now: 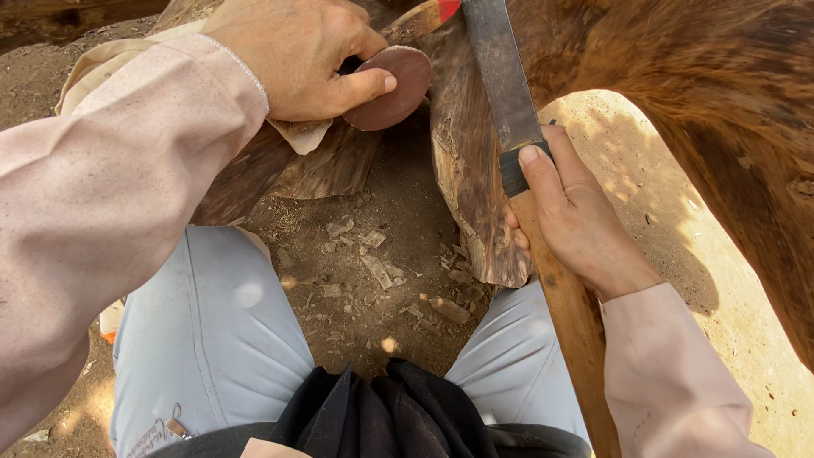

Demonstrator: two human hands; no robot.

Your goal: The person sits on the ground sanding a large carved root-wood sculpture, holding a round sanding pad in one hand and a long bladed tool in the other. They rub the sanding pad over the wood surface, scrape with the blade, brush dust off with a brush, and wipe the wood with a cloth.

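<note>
Seated worker's lap, dark cloth point(381, 416) nearest the lens, with both hands at a wooden piece.
Wood slab point(475, 187) stands between the knees, chips point(377, 271) already on the soil; left hand point(292, 55) pinches a round brown disc point(394, 85), right hand point(577, 212) is wrapped around the long blade point(504, 76) at its handle. Blade tip cut off; slab's far end hidden.

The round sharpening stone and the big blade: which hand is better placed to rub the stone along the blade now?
Probably the left hand: it already pinches the round reddish-brown stone close beside the blade. The right hand is busy gripping the knife at its wooden handle, holding it steady.
</note>
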